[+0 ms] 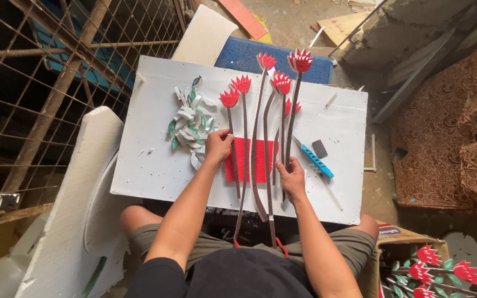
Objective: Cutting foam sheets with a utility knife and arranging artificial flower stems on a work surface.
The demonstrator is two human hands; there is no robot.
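Long brown foam stems with red flower heads [260,110] are lying under both hands: left hand [218,146] and right hand [292,175] are pinching stems on the white foam board [155,160]

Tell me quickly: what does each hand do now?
Left hand: closed on a brown stem.
Right hand: fingertips on another stem; grip cannot be told.

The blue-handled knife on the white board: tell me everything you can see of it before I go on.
The blue-handled knife lies flat on the white board, to the right of the brown stems, slanting from upper left to lower right. Its handle looks like light-blue plastic with small dark marks along it; a short pale blade tip shows at the upper-left end. A small dark grey block sits right beside it, and a thin white stick lies just past its lower end. The right hand is near but not touching it.
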